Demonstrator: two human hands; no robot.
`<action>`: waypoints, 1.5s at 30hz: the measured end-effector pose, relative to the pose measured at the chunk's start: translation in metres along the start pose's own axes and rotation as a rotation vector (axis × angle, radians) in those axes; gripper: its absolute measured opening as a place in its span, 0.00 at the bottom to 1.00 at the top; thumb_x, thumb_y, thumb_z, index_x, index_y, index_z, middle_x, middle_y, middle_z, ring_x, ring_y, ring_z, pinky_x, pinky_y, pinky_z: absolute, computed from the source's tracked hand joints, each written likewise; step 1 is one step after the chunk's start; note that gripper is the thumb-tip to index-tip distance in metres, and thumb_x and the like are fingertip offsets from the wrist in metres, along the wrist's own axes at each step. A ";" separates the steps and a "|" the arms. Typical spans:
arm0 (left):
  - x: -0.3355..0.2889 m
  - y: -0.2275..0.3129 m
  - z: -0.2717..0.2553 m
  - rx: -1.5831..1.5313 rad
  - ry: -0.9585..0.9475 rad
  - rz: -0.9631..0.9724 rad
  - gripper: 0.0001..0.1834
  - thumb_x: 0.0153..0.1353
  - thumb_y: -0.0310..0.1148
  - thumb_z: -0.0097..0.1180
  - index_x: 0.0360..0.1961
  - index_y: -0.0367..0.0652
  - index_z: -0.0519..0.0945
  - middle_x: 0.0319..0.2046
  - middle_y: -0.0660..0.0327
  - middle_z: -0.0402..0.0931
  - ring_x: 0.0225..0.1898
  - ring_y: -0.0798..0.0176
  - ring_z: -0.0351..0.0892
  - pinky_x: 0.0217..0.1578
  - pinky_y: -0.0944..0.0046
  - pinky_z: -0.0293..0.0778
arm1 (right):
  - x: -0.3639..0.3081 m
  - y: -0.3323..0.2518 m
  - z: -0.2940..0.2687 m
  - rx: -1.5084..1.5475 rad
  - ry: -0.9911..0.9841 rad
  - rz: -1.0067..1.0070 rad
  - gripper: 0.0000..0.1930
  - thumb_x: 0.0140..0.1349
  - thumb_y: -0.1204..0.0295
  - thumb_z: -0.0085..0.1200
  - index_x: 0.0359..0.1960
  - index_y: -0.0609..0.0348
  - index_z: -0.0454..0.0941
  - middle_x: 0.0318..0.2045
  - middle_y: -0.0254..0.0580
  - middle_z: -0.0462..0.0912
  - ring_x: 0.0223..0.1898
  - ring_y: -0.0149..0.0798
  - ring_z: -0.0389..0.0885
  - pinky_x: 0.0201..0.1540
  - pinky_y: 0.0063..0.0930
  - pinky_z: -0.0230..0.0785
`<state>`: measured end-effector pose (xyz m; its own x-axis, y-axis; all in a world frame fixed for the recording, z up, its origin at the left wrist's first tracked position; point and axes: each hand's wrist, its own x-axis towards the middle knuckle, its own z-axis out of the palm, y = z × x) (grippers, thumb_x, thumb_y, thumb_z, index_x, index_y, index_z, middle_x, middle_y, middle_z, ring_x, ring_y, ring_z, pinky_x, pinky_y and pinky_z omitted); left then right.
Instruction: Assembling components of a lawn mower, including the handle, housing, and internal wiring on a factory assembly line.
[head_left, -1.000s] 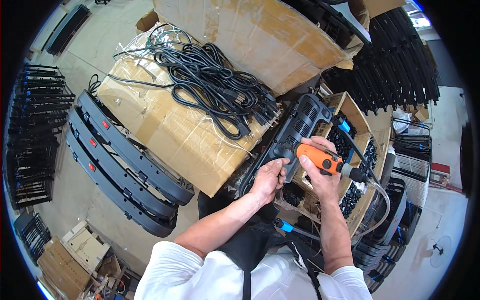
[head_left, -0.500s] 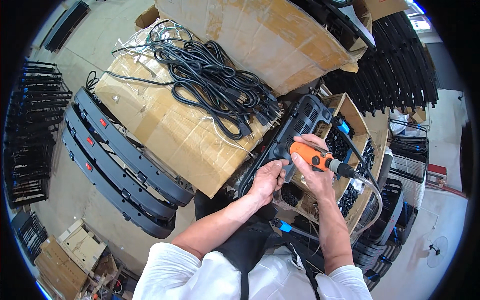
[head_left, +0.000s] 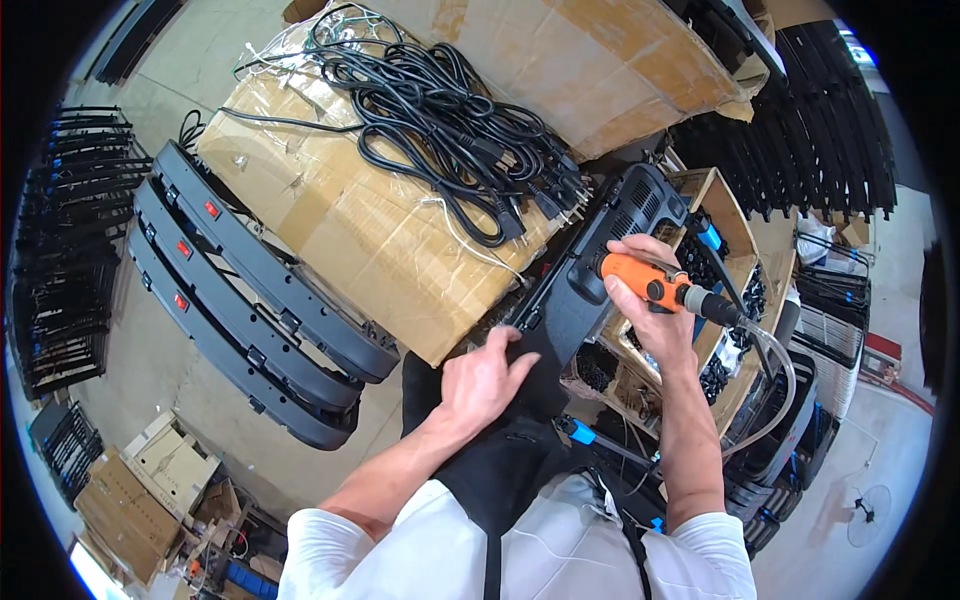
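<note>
A long black plastic housing (head_left: 565, 330) with vent slots lies slantwise in front of me, beside a taped cardboard box. My right hand (head_left: 655, 315) is closed around an orange air screwdriver (head_left: 632, 274), whose front end points at the housing's vented part. Whether its tip touches a screw is hidden. From its rear a clear air hose (head_left: 785, 375) curves down. My left hand (head_left: 483, 382) is at the near end of the housing, fingertips at its left edge and thumb held apart. Nothing shows in its grasp.
Black power cords (head_left: 440, 120) lie tangled on the cardboard box (head_left: 370, 230). At right, a wooden compartment tray (head_left: 735, 195) holds small black parts. Curved black housings (head_left: 250, 310) with red switches stand stacked at left. Black frames (head_left: 790, 130) are piled at far right.
My left hand has drawn back from near the screwdriver's tip toward the housing's near end, its fingers spreading. The view has shifted slightly; the right hand still grips the screwdriver over the housing.
</note>
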<state>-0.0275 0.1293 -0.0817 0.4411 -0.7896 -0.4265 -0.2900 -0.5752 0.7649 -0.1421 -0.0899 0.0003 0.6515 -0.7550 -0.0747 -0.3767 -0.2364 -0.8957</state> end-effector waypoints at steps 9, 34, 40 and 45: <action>0.032 0.010 0.014 0.222 0.094 0.105 0.22 0.67 0.43 0.67 0.44 0.36 0.73 0.22 0.46 0.83 0.26 0.40 0.87 0.26 0.45 0.81 | -0.003 0.001 0.000 -0.036 -0.025 0.021 0.26 0.63 0.73 0.69 0.63 0.60 0.75 0.57 0.45 0.86 0.58 0.38 0.84 0.66 0.35 0.74; 0.035 0.013 0.019 0.118 0.185 0.287 0.16 0.63 0.39 0.63 0.30 0.37 0.74 0.15 0.49 0.80 0.19 0.47 0.85 0.21 0.50 0.80 | -0.006 0.010 -0.016 0.007 -0.005 -0.012 0.28 0.62 0.76 0.70 0.63 0.62 0.74 0.57 0.54 0.85 0.60 0.44 0.84 0.67 0.42 0.74; 0.042 0.007 0.021 0.108 0.196 0.278 0.15 0.63 0.38 0.63 0.30 0.38 0.73 0.16 0.50 0.80 0.19 0.49 0.85 0.21 0.51 0.80 | 0.000 0.013 -0.010 -0.013 0.010 -0.010 0.28 0.62 0.75 0.70 0.63 0.62 0.74 0.56 0.54 0.86 0.59 0.45 0.85 0.67 0.43 0.75; 0.045 0.005 0.020 0.118 0.205 0.271 0.16 0.64 0.39 0.63 0.30 0.39 0.73 0.17 0.50 0.81 0.19 0.50 0.86 0.21 0.51 0.80 | 0.000 0.016 -0.009 -0.020 0.003 -0.050 0.28 0.62 0.75 0.70 0.63 0.62 0.74 0.56 0.53 0.86 0.58 0.45 0.85 0.66 0.42 0.75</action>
<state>-0.0267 0.0867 -0.1065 0.4924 -0.8645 -0.1007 -0.5110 -0.3808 0.7707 -0.1539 -0.0995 -0.0101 0.6679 -0.7437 -0.0290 -0.3573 -0.2862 -0.8891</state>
